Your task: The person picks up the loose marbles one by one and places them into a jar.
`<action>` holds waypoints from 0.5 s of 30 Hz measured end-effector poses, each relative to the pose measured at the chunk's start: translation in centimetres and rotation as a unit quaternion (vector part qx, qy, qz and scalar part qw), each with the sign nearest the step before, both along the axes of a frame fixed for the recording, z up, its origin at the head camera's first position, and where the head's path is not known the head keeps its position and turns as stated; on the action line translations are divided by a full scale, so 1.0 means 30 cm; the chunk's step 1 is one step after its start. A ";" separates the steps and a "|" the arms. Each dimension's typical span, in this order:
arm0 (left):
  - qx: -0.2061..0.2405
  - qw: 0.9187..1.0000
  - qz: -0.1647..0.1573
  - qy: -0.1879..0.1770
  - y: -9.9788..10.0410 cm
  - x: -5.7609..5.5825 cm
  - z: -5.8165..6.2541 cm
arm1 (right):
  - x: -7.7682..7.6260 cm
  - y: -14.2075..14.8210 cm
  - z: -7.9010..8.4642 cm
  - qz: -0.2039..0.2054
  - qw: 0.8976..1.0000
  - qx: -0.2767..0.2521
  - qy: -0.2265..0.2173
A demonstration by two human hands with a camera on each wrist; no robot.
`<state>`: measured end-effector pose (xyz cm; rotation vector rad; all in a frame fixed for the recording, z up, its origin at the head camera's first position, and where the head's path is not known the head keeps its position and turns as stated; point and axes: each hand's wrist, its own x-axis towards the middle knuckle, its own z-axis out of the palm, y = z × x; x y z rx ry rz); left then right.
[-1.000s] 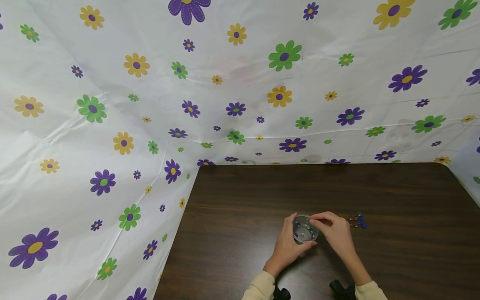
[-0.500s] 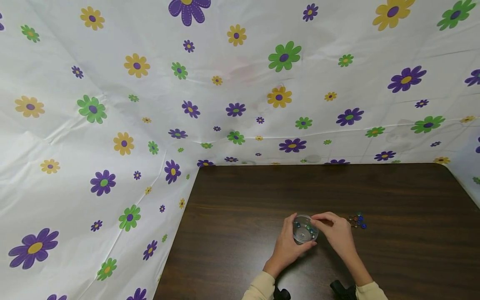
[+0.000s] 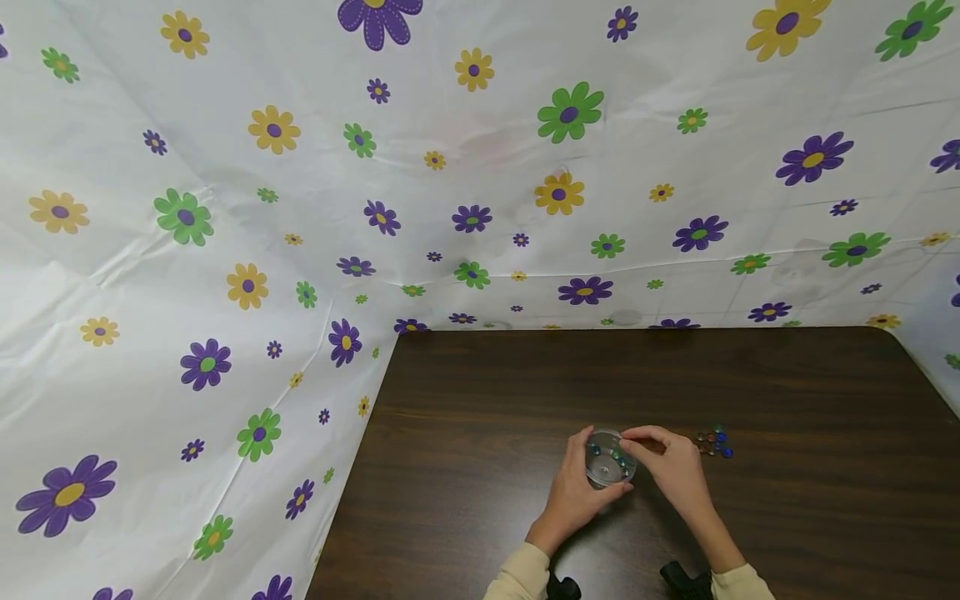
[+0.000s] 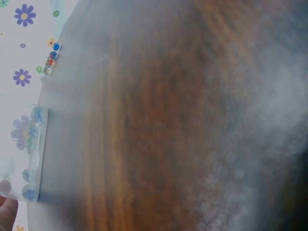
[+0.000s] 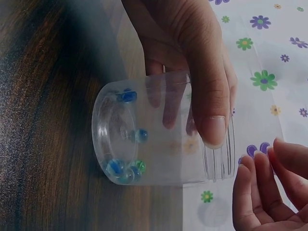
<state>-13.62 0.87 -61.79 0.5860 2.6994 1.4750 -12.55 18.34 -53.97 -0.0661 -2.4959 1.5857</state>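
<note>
My left hand [image 3: 576,496] grips a clear plastic jar [image 3: 606,481] that stands on the table, its fingers and thumb spread round the wall. Several blue and green glass marbles [image 5: 115,167] lie at the bottom of the jar, seen through its side in the right wrist view. My right hand [image 3: 673,471] hovers at the jar's right rim, thumb and forefinger brought close together. In the right wrist view, the right fingers [image 5: 264,178] sit just beside the jar's mouth; whether anything is between them is hidden. The left wrist view catches only a fingertip [image 4: 7,214] beside the jar.
On the brown wooden table [image 3: 480,417], a small cluster of loose marbles [image 3: 722,446], blue, amber and green, lies right of my right hand. A white flowered cloth [image 3: 480,167] hangs behind the table and along its left side.
</note>
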 end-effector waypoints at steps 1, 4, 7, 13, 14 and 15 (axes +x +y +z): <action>0.001 1.000 0.000 -0.002 0.000 0.000 0.001 | 0.000 0.001 0.000 0.000 1.000 -0.001 -0.003; 0.003 1.000 -0.001 -0.005 0.001 0.000 0.003 | 0.001 0.007 -0.001 0.001 1.000 -0.003 -0.011; 0.003 1.000 0.000 -0.006 0.002 0.001 0.006 | 0.002 0.015 -0.001 -0.001 1.000 -0.007 -0.018; -0.004 1.000 0.006 0.003 0.005 -0.002 0.006 | 0.000 0.038 0.007 -0.015 1.000 -0.007 -0.021; -0.004 1.000 0.006 0.005 0.005 -0.003 0.005 | -0.001 0.043 0.008 -0.016 1.000 -0.007 -0.021; -0.004 1.000 0.006 0.005 0.005 -0.003 0.005 | -0.001 0.049 0.009 -0.018 1.000 -0.007 -0.020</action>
